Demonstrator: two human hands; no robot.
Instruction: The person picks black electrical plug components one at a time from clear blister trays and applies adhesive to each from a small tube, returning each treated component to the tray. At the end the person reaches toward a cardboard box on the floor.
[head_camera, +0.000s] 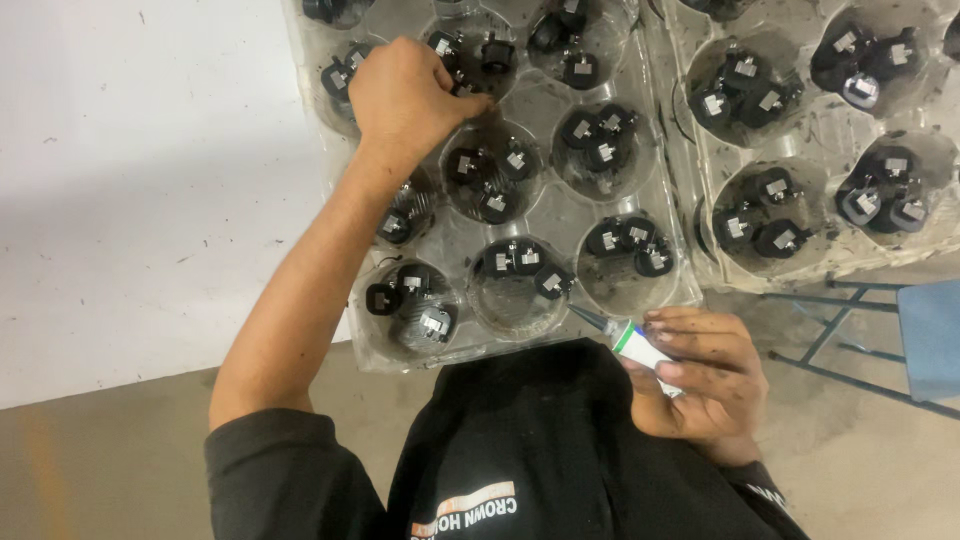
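Note:
My left hand (410, 95) reaches up over a clear plastic cup tray (560, 215), fingers pinched shut on a small black part in one of the upper cups; the part is mostly hidden by my fingers. Each round cup holds two or three small black parts with metal tabs (520, 262). Near the tray's front edge, my right hand (700, 375) grips a small white tube with a green band and a thin grey nozzle (625, 338). The nozzle points left toward the nearest cups.
A second clear tray (830, 240) with the same black parts lies to the right, touching the first. A white tabletop (130, 180) spreads to the left. A blue stool with a metal frame (925, 335) stands at lower right above a dusty floor.

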